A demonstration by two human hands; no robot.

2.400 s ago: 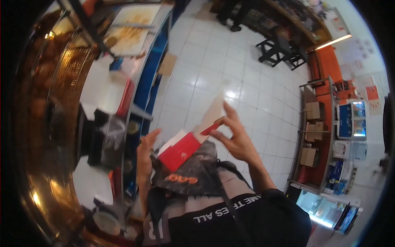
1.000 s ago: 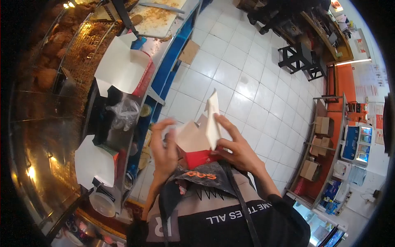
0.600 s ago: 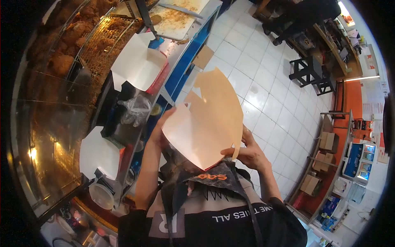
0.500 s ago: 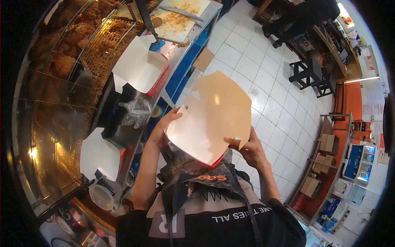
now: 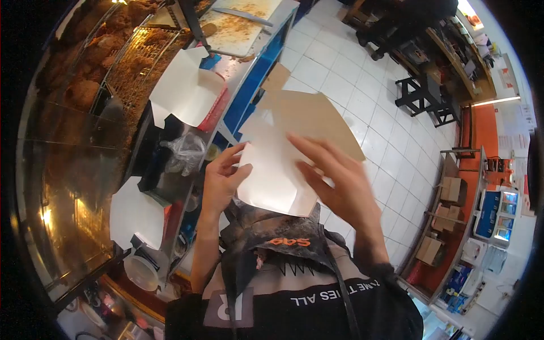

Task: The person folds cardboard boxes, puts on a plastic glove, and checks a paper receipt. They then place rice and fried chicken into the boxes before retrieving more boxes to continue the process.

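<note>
In front of my apron is a partly folded paper box [image 5: 269, 170], white inside, with a tan sheet or flap [image 5: 323, 119] reaching up and right behind it. My left hand [image 5: 225, 173] pinches the box's left edge between thumb and fingers. Over the right side of the box, my right hand [image 5: 334, 175] has its fingers spread and is slightly blurred by motion; whether its fingertips touch the paper is unclear. Two more white-lined boxes stand to the left, an open one [image 5: 190, 90] on the counter and another [image 5: 136, 212] lower down.
A glass cabinet with fried food [image 5: 85, 93] fills the left. A knife [image 5: 241, 16] rests on a cutting board [image 5: 226, 34]. A clear plastic glove or bag [image 5: 186, 153] lies between the boxes. Black stools [image 5: 422, 96], a person [image 5: 413, 25] and shelves [image 5: 447, 226] are beyond the tiled floor.
My right hand has let go of the right edge and moved inward over the box, fingers spreading. The box has turned and its tan flap leans further right. My left hand still grips the left edge.
</note>
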